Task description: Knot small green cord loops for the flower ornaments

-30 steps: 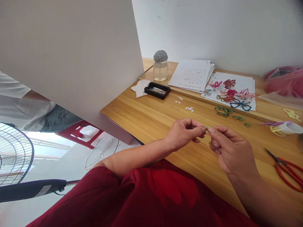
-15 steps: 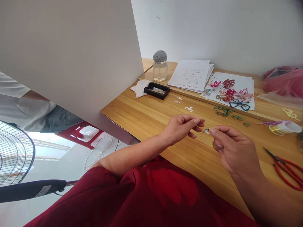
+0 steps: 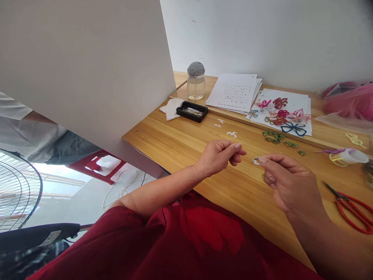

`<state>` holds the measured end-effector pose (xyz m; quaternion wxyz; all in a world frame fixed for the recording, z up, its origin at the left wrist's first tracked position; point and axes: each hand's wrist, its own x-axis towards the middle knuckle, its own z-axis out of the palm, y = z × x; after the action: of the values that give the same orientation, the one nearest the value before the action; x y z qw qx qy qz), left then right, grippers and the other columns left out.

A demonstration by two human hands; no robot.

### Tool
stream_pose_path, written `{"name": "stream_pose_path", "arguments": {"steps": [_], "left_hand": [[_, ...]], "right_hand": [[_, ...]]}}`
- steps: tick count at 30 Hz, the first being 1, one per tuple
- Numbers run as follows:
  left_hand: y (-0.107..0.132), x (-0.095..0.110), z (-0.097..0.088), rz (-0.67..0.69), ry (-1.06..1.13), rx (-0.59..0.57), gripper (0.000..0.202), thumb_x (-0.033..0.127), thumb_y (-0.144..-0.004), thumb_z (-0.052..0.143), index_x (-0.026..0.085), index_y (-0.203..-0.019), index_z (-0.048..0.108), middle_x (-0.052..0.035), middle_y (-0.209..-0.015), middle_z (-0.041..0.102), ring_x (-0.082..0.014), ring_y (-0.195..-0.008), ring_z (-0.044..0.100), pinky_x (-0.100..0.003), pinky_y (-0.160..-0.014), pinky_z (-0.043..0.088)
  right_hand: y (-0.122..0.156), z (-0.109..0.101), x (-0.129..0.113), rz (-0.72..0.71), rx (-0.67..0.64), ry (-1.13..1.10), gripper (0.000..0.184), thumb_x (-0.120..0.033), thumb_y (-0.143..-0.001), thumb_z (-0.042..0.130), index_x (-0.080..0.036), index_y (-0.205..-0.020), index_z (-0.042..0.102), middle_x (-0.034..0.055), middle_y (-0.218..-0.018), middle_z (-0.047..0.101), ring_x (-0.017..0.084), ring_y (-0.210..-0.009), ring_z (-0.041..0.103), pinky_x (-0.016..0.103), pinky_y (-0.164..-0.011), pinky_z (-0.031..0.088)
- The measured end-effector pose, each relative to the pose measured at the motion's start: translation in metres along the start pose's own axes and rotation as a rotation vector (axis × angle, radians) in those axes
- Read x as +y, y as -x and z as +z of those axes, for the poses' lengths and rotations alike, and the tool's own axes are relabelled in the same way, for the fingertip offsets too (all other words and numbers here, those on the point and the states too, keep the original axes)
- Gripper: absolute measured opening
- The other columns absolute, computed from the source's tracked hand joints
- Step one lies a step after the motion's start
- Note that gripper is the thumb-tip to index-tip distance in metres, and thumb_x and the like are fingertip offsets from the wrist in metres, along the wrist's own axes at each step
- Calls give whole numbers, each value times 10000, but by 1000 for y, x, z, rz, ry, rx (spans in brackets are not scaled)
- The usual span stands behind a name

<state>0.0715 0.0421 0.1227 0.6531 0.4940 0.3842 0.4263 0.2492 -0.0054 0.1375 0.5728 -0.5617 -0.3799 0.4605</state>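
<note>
While the right hand (image 3: 287, 182) pinches a small piece (image 3: 255, 159), the left hand (image 3: 220, 155) (fingers pressed together) has drawn away.

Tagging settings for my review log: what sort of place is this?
Likely a handicraft workbench: wooden table with colourful looped flowers on white sheets, loose green loops and red scissors.

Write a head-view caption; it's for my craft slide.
Right hand pinches a tiny piece above the wooden table; left hand, fingers closed, sits just apart; red scissors lie nearby.

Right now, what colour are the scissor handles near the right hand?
Red scissor handles, head view.
</note>
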Motion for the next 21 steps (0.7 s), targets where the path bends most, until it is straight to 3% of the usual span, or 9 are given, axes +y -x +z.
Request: {"name": "stream_pose_path", "arguments": {"steps": [4, 6, 9, 11, 17, 21], "left_hand": [[-1, 1, 0, -3, 33, -2, 193, 259, -981, 666, 136, -1084, 775, -38, -873, 760, -79, -680, 664, -173, -518, 428], [1, 4, -1, -6, 14, 21, 235, 350, -969, 710, 138, -1042, 780, -30, -822, 745, -80, -654, 649, -177, -518, 421], [2, 8, 0, -5, -20, 34, 435, 532, -976, 687, 134, -813, 752, 6, -630, 640, -63, -553, 561, -194, -538, 421], [1, 9, 0, -13, -8, 22, 461, 529, -992, 665, 136, -759, 729, 15, -597, 611, -57, -535, 537, -198, -551, 425], [-1, 4, 0, 24, 65, -4, 237, 344, -1000, 658, 132, -986, 763, -15, -791, 712, -69, -650, 630, -178, -533, 409], [0, 3, -2, -3, 56, 34, 399, 523, -987, 665, 137, -947, 757, -9, -750, 688, -69, -611, 604, -184, -494, 352]], "right_hand": [[0, 1, -4, -12, 11, 21, 177, -319, -618, 930, -214, -668, 797, 6, -539, 585, 76, -464, 375, 268, -433, 222], [0, 1, -4, -7, 11, 23, 194, -332, -615, 941, -216, -677, 798, 4, -546, 588, 76, -469, 379, 263, -433, 233], [0, 0, -2, -3, 9, 22, 244, -379, -603, 960, -218, -687, 798, -4, -550, 584, 71, -467, 375, 245, -428, 241], [-1, -1, -1, -8, 5, 28, 270, -401, -588, 967, -220, -687, 792, -8, -549, 581, 68, -462, 367, 237, -422, 239], [-4, -4, -3, -2, 6, -13, 265, -381, -572, 982, -242, -661, 775, -11, -561, 589, 69, -449, 355, 246, -412, 229], [-8, -10, -5, -18, 9, -37, 249, -367, -558, 983, -270, -646, 770, -5, -610, 641, 74, -439, 351, 260, -398, 233]]}}
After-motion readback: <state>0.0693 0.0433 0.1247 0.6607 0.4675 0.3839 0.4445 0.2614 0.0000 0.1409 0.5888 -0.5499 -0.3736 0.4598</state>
